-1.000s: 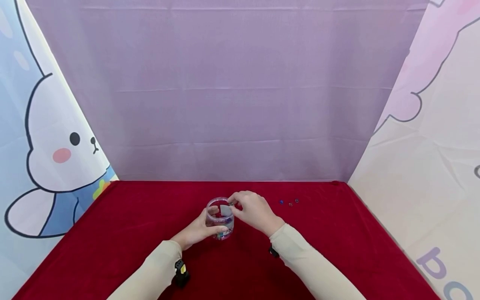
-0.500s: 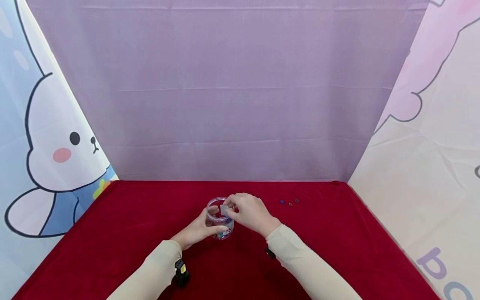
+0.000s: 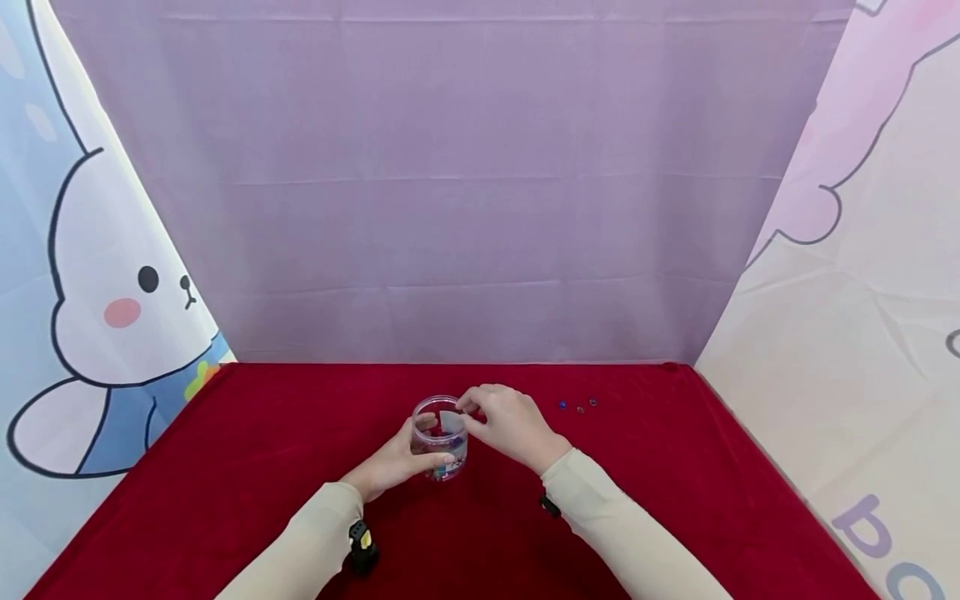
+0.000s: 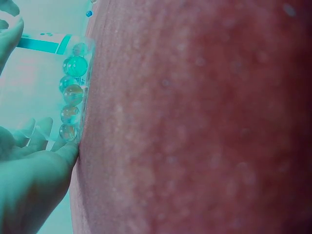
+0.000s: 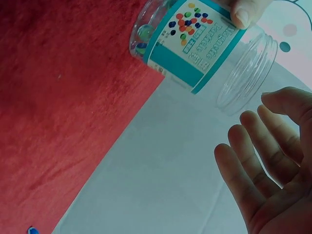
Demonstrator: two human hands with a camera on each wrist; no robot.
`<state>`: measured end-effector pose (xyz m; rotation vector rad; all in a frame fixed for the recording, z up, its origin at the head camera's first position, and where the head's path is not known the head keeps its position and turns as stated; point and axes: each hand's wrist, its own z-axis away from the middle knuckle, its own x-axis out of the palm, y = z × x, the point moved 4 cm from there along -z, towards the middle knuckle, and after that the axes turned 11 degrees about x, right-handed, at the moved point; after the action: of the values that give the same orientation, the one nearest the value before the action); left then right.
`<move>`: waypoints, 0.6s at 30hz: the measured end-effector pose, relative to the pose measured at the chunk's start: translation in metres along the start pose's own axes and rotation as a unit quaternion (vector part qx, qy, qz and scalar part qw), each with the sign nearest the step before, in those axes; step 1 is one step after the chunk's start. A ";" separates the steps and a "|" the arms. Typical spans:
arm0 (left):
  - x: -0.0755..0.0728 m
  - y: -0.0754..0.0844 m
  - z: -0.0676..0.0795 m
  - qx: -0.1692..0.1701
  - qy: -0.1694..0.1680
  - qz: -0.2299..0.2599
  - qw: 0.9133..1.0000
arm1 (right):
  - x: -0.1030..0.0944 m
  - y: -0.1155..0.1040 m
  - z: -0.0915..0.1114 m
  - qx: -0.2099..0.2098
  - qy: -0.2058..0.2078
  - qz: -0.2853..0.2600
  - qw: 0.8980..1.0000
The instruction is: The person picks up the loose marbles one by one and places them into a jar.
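A clear plastic jar point(image 3: 460, 448) with a teal-edged, dotted label point(image 5: 195, 44) stands on the red cloth. My left hand point(image 3: 392, 467) grips it from the left, thumb across the front. Several glass marbles point(image 4: 75, 66) lie along its bottom in the left wrist view. At the right side of the jar's mouth is my right hand point(image 3: 512, 423), fingers bent loosely. The right wrist view has that hand point(image 5: 273, 165) just off the threaded rim, with nothing between thumb and fingers.
Beyond the right hand, three small marbles lie on the cloth: a blue marble point(image 3: 562, 404), a brownish marble point(image 3: 581, 409) and a dark marble point(image 3: 593, 402). A lilac curtain point(image 3: 480, 183) hangs behind the table, with printed sheets point(image 3: 862, 333) at both sides.
My right hand moved left over the jar's mouth, then back right to the rim. The small dark marble it pinched earlier is gone from its fingers. The left hand and jar stayed put.
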<state>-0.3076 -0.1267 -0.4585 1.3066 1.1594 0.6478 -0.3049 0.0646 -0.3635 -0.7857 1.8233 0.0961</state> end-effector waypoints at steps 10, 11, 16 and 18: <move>-0.001 -0.002 0.000 0.004 0.004 -0.016 1.000 | -0.006 0.019 0.005 0.033 0.004 0.005 0.999; -0.001 -0.002 0.000 0.004 0.004 -0.017 1.000 | -0.007 0.021 0.006 0.036 0.003 0.007 0.999; -0.001 -0.001 0.001 0.001 0.004 -0.016 1.000 | -0.009 0.029 0.009 0.051 0.000 0.003 0.999; -0.001 -0.001 0.000 0.001 0.004 -0.015 1.000 | -0.009 0.033 0.010 0.057 -0.001 0.001 0.998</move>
<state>-0.3080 -0.1278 -0.4598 1.2867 1.1843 0.6319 -0.3135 0.0983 -0.3692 -0.7027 1.8104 -0.0057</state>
